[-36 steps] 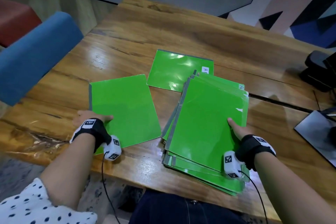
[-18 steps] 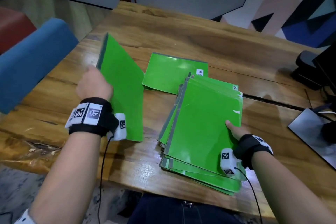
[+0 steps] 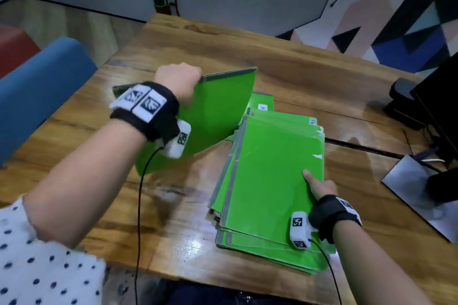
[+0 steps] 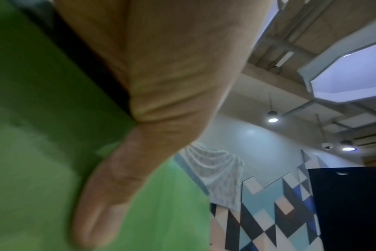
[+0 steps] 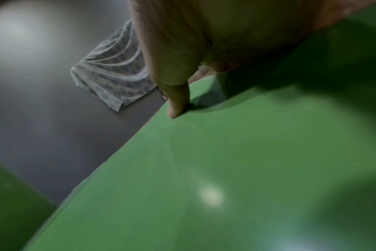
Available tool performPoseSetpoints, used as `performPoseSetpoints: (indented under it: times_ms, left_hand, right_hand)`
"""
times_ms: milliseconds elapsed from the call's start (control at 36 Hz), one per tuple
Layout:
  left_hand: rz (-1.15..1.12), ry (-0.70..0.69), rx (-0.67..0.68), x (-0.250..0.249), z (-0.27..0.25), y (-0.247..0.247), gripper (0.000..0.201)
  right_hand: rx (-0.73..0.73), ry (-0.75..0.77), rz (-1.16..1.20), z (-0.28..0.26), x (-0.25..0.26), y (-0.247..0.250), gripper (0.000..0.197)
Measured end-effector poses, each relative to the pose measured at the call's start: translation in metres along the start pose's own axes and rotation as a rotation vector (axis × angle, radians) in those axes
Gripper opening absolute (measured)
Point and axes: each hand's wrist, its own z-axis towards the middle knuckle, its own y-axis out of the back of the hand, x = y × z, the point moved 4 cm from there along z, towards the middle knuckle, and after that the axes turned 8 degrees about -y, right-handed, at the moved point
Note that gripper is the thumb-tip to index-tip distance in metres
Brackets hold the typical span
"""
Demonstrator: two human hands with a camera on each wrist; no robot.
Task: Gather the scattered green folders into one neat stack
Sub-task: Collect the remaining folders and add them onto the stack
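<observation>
Spanning the head view, a glossy wooden worktop (image 3: 285, 62) sits before a grey wall and a geometric mural; a blue seat (image 3: 37, 96) flanks its left edge, a black monitor base (image 3: 418, 188) its right. Left hand (image 3: 178, 82) grips one green folder (image 3: 218, 111) by its upper edge, tilted and lifted above bare wood just left of the stack (image 3: 270, 188). Stack lies fanned and uneven near the front edge. Right hand (image 3: 319, 186) rests on the stack's right edge, forefinger straight on top; remaining fingers not visible. Another folder (image 3: 262, 101) lies behind the stack, partly covered.
</observation>
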Motion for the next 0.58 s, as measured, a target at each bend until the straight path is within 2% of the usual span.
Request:
performPoseSetpoints:
  times_ms: [56,111,194,278,333,389,417,500,583]
  left_hand:
    - [-0.005,-0.075,0.037,0.008,0.021,0.005,0.058]
    - [-0.005,-0.115,0.044,0.016,0.040,0.007,0.062]
    - [-0.024,-0.166,0.044,0.024,0.066,0.010,0.061]
    - [-0.016,-0.190,0.053,0.031,0.088,0.016,0.056]
    - [-0.003,-0.200,0.038,0.032,0.098,0.025,0.054]
    - [0.006,-0.211,0.024,0.030,0.107,0.036,0.053]
    - [0.010,-0.218,0.020,0.028,0.111,0.042,0.049]
    - [0.000,-0.234,-0.001,0.020,0.124,0.056,0.044]
    - [-0.024,-0.253,0.000,0.010,0.131,0.066,0.045]
  right_hand:
    - [-0.018,0.013,-0.039,0.004,0.007,0.006,0.079]
    - [-0.017,0.002,-0.071,0.013,0.010,0.009,0.081]
    - [0.048,-0.027,-0.170,0.031,0.011,0.008,0.078]
    - [0.116,-0.012,-0.210,0.058,0.012,0.007,0.083]
    - [0.149,0.003,-0.221,0.092,0.006,0.006,0.093]
    - [0.181,-0.023,-0.231,0.100,0.006,0.005,0.112]
    - [0.189,-0.039,-0.234,0.098,0.007,0.005,0.111]
    - [0.212,-0.065,-0.231,0.099,0.009,0.005,0.089]
    - [0.212,-0.086,-0.214,0.102,0.010,0.006,0.091]
